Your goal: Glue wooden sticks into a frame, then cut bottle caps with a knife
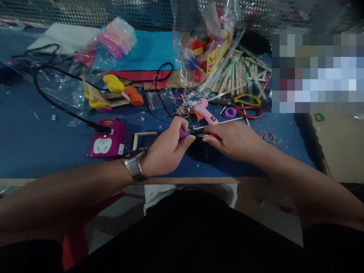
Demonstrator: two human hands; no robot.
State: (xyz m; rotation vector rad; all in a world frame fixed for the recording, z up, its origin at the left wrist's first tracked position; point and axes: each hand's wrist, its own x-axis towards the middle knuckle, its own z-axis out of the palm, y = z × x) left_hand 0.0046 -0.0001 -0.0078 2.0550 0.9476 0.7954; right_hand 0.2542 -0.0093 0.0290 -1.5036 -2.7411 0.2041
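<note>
Blue tabletop [42,151], scraps [54,117] scattered; perforated mesh [113,15] behind. Left hand [165,149]: thumb and finger pinched closed on purple piece [184,133], above tabletop's near side. Right hand [237,139]: fingers closed round red-handled tool [214,135], metal end near piece. Judgement: small, controlled strokes suit; brace piece, angle metal end off left fingertips.

Left of the pink plastic glue gun [202,110], the L-shaped pale wooden stick frame [135,139] interrupts open blue tabletop [54,155]; behind it, a looping black cable [163,102] blocks low passage.
</note>
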